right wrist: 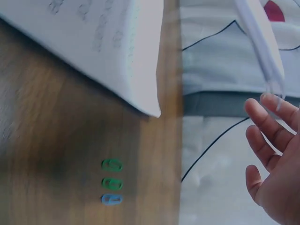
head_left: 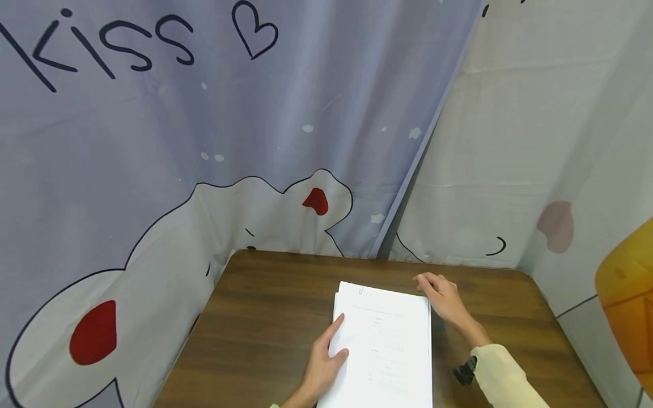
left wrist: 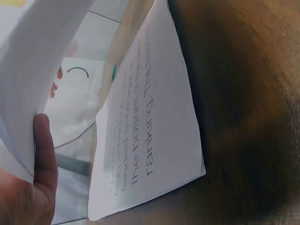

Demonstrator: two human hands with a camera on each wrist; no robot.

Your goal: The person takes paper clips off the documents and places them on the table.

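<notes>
We see white sheaf (head_left: 388,362), faint print, paperclip (head_left: 361,290) at top edge, held above worktop (head_left: 255,328). Left hand (head_left: 322,362) grasps left edge with fingers; right hand (head_left: 445,299) at top right corner, pinching or not we can't tell. Sheaf overhangs printed stack (left wrist: 161,108); two green clips (right wrist: 112,183), blue clip (right wrist: 111,199) nearby.

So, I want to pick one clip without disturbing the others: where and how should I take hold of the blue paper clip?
Probably pinch its two rounded ends, coming from above: the blue paper clip lies flat on the table, and one long side faces the nearby green paper clip, so gripping there could nudge it.
</notes>
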